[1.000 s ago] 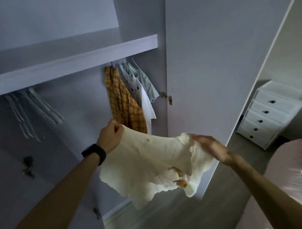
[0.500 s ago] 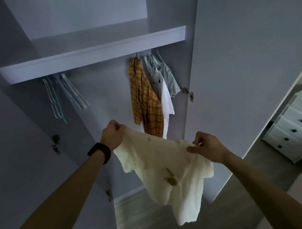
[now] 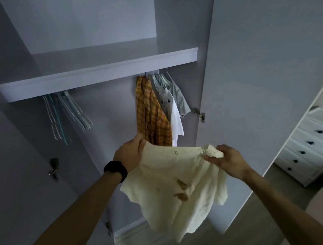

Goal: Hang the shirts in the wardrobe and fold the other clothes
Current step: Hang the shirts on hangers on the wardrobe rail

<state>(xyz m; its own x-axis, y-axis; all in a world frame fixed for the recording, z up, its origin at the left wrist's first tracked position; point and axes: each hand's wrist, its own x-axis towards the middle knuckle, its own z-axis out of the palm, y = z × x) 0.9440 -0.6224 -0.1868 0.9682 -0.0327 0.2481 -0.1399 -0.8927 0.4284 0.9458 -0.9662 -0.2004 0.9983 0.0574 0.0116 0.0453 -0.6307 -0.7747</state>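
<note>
A cream shirt (image 3: 179,189) with brown toggle buttons hangs spread in front of the open wardrobe. My left hand (image 3: 129,154), a black watch on its wrist, grips the shirt's upper left edge. My right hand (image 3: 226,160) pinches a bunched upper right corner. Behind them, under the shelf (image 3: 98,75), hang an orange plaid shirt (image 3: 151,115), a white T-shirt (image 3: 173,112) and a pale blue-grey top (image 3: 180,99). Several empty hangers (image 3: 66,114) hang at the left end; the rail itself is hidden by the shelf.
The open wardrobe door (image 3: 257,79) stands at the right, its hinge (image 3: 198,113) close to the hung clothes. A white chest of drawers (image 3: 308,148) with dark knobs is far right. Grey floor (image 3: 144,241) shows below the shirt.
The view has swung left and up, showing more of the wardrobe and hangers. My right hand went from an open touch to pinching the shirt's corner, and the shirt now hangs spread between both hands.
</note>
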